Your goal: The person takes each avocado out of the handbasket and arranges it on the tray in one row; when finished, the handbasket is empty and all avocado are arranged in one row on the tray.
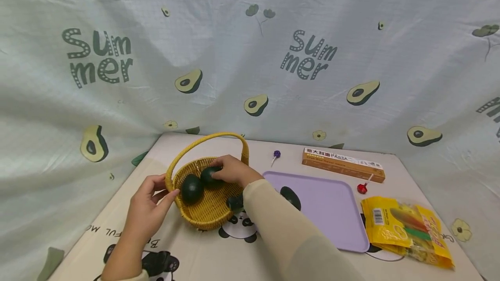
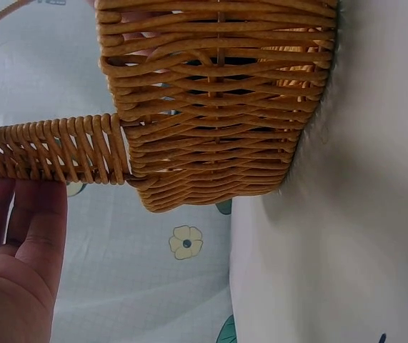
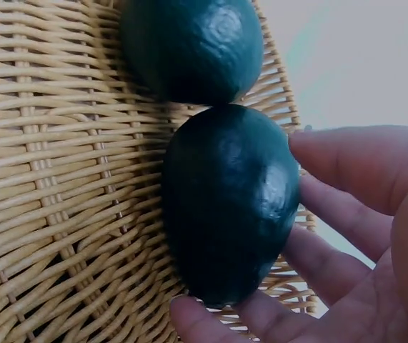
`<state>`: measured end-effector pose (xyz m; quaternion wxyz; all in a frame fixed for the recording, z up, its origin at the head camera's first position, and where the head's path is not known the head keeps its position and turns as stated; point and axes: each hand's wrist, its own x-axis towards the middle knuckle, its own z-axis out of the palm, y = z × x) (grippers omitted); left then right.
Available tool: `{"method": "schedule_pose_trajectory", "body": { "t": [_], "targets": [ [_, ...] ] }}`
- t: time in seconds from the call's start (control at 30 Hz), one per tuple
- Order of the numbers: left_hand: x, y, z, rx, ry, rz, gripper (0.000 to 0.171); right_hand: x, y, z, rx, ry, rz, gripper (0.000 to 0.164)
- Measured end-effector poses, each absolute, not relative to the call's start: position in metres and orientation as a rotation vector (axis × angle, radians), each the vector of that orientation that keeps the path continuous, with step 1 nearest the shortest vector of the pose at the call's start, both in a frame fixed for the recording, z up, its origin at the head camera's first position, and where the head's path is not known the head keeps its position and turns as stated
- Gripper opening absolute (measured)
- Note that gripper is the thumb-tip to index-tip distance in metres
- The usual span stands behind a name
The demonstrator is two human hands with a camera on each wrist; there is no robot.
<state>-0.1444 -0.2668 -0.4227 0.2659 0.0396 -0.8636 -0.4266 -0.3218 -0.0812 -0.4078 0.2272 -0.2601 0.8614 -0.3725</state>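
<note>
A yellow wicker basket (image 1: 211, 218) with a tall arched handle stands on the table, holding two dark green avocados. My left hand (image 1: 146, 209) grips the left base of the handle between thumb and fingers; the left wrist view shows the fingers against the woven handle (image 2: 53, 148). Inside the basket, my right hand (image 1: 230, 170) holds the farther avocado (image 3: 229, 207), thumb on one side and fingers round the other. The second avocado (image 1: 192, 189) lies beside it, end touching in the right wrist view. Another dark green avocado (image 1: 291, 197) is on the lilac tray (image 1: 332, 216), partly behind my right sleeve.
Behind the tray lies a pasta box (image 1: 343, 165). A purple lollipop (image 1: 276, 154) is beyond the tray's back edge, a red lollipop (image 1: 362, 188) to its right. Yellow snack bags (image 1: 408, 231) lie at the right. A printed cloth (image 1: 218, 47) hangs behind the table.
</note>
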Motion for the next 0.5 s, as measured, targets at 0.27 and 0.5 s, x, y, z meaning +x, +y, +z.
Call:
{"method": "schedule_pose_trajectory", "body": {
  "t": [0.27, 0.5],
  "targets": [
    [-0.143, -0.268, -0.422, 0.126, -2.349, -1.140, 0.041, -0.322, -0.087, -0.407, -0.612, 2.383, -1.029, 0.042],
    [-0.143, -0.270, -0.422, 0.098, -2.336, -1.160, 0.040, -0.324, -0.092, -0.408, -0.473, 2.456, -0.993, 0.044]
  ]
}}
